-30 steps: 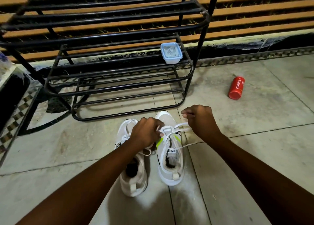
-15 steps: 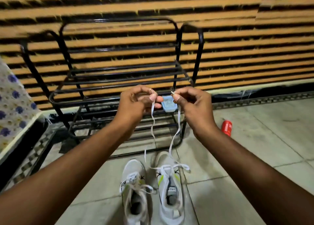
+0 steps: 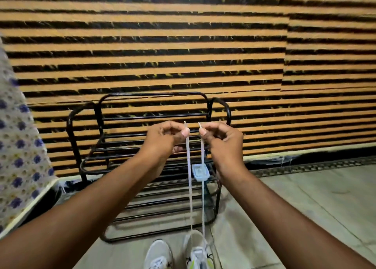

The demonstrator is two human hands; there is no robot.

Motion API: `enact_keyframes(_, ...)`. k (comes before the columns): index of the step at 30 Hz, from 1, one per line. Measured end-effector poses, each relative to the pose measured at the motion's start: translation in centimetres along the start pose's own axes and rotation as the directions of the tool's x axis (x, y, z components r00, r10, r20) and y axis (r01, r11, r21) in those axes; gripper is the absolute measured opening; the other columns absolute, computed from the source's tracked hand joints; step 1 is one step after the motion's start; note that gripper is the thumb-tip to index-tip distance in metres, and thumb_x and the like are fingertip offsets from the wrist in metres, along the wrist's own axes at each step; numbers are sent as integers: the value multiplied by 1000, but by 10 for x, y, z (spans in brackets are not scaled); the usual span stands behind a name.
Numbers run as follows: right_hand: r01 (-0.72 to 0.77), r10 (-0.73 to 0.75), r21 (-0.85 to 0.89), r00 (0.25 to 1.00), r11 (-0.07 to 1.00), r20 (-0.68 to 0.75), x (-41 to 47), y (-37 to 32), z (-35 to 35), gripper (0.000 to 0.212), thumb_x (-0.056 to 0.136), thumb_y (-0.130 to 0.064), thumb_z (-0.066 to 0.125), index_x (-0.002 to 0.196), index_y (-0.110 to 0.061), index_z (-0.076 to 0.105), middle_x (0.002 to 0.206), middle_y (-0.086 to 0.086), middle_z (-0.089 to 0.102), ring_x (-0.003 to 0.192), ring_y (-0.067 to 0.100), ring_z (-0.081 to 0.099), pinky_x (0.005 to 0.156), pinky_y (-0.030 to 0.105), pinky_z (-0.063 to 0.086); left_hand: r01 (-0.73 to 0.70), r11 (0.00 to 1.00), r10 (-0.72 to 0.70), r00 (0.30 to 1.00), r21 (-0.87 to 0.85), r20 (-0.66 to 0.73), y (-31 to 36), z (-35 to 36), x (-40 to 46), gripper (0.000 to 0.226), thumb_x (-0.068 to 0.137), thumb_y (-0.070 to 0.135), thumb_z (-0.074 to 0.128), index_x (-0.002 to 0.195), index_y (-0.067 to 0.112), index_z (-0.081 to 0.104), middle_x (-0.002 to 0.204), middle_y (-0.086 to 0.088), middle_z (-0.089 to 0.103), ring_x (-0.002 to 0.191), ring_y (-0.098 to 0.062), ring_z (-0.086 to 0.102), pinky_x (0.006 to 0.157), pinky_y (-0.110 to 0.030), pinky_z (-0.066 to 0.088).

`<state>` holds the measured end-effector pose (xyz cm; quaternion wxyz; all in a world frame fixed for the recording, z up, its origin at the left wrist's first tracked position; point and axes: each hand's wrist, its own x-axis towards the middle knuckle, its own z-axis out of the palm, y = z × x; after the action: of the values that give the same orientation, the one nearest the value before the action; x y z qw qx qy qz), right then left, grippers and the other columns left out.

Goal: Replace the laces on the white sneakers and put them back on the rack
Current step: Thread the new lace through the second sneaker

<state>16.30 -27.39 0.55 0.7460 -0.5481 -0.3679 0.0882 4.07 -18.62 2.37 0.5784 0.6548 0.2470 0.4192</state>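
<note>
While both arms reach forward at chest height, the left hand (image 3: 166, 136) pinches one end of a white lace (image 3: 190, 187) between thumb and curled fingers, and the right hand (image 3: 221, 138) pinches the other end the same way. The two hands sit close together, almost level, with only a narrow gap between them. Each lace tip pokes up just above the fingers. From the hands, the two strands hang straight down, side by side, to the right white sneaker (image 3: 198, 252) on the floor directly below. The left white sneaker (image 3: 158, 254) stands just beside it, toe pointing away from the person; both shoes are cut off by the bottom edge of the view. Beyond the shoes stands a black metal rack (image 3: 142, 167), and a small pale blue lidded container (image 3: 200, 172) rests on one of its shelves, seen between the wrists. Behind the rack is a wall (image 3: 183, 45) of orange and black horizontal stripes. A blue-flowered cloth (image 3: 18, 146) fills the left edge.
</note>
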Motion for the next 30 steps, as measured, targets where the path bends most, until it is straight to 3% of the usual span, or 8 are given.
enact_keyframes(10,-166,191,242,978,956,-84,-7,-2,4,17,82,-3,81,94,-13,74,87,5,78,89,20,76,87,49,61,77,997,-76,997,12,-31,1,2,-2,10,90,19,77,99,16,80,107,6,78,112,-14,68,96,-43,52)
enact_keyframes(22,-258,298,346,952,902,-67,-11,-3,9,24,78,-10,84,99,-15,75,90,-2,79,91,13,76,98,51,55,67,998,-66,998,-23,8,2,6,-2,7,90,13,76,95,10,79,107,-3,78,110,-17,69,82,-34,52)
enact_keyframes(26,-259,298,350,953,900,-60,-12,-5,7,25,78,-9,84,101,-14,75,90,-3,79,86,5,75,99,43,54,64,998,-64,998,-20,5,2,7,-4,6,90,14,76,93,11,80,106,-1,79,110,-17,69,82,-36,52)
enact_keyframes(30,-258,299,372,953,892,-55,-12,-5,6,25,77,-6,84,100,-10,74,90,2,79,88,11,76,96,44,57,58,998,-58,998,-9,5,2,8,-6,6,91,14,75,93,11,80,107,0,78,110,-16,69,81,-35,52)
